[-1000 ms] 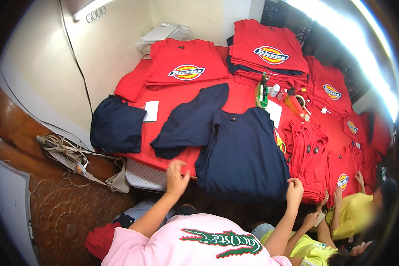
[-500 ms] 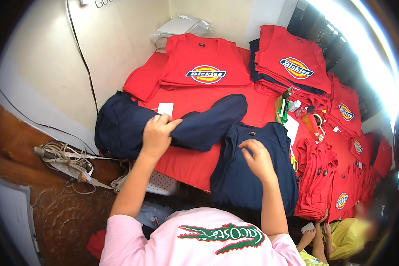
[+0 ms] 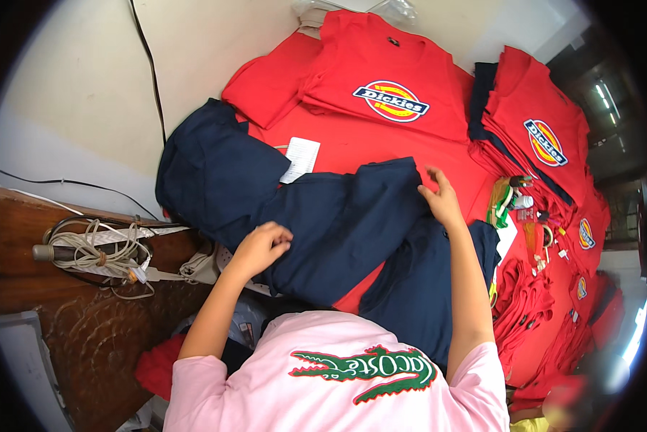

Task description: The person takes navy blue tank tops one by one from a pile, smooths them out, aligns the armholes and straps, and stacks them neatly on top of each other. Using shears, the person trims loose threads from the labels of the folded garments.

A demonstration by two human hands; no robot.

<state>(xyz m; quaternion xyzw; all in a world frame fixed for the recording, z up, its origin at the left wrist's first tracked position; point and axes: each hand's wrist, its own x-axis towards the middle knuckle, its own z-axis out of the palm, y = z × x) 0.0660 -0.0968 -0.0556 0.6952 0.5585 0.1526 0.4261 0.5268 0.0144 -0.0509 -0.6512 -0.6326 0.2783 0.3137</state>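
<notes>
Both hands are loosely open and seem to hold nothing, though contact is unclear: the left hand [image 3: 262,248], half curled, at the lower-left side of the navy garment [image 3: 338,223] mid-frame, the right hand [image 3: 442,198] by its upper-right corner. Even, outward smoothing should limit creases. Near its left end are a navy bundle [image 3: 219,162] and white card [image 3: 300,157]; the red surface [image 3: 349,140] at upper centre offers the most room.
</notes>
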